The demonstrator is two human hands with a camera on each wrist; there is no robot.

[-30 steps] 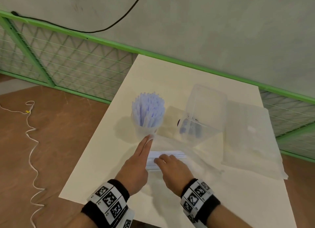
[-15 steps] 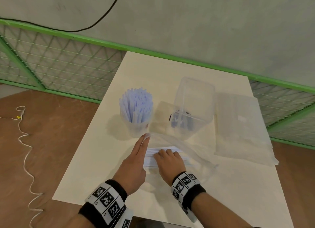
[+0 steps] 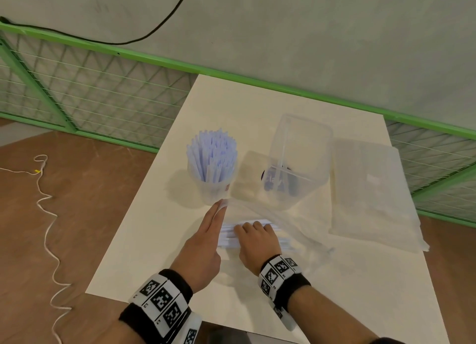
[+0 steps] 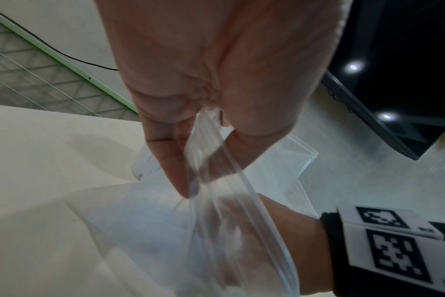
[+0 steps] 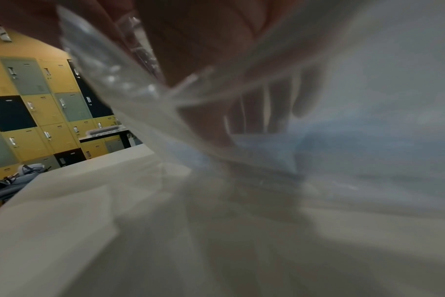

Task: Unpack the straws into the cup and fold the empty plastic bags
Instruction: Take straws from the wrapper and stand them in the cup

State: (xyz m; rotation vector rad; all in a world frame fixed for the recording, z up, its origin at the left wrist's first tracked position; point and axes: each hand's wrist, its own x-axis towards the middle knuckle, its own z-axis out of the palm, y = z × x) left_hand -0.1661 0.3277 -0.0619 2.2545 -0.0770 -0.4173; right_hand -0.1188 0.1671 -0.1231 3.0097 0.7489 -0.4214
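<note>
Partway: cup [image 3: 211,186] at 12 o'clock holds straws; left hand [image 3: 203,243] pinches the zip bag's [image 3: 288,222] mouth, right hand's [image 3: 257,243] fingers curl on remaining straws [image 3: 228,237] inside; folding remains.

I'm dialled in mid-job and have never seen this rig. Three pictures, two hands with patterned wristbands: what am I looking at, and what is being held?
No machine here: a person works with bare hands, and the checkered wristbands carry cameras. The wide picture is from a head camera looking down at the white table. The other two look along each wrist at the fingers.

On the table: a cup full of pale blue straws, a clear box, and a pile of flat plastic bags.

The left hand pinches the open edge of a clear bag. The right hand is inside that bag, fingers curled on a bundle of straws; its exact grip is blurred in the right wrist view.
</note>
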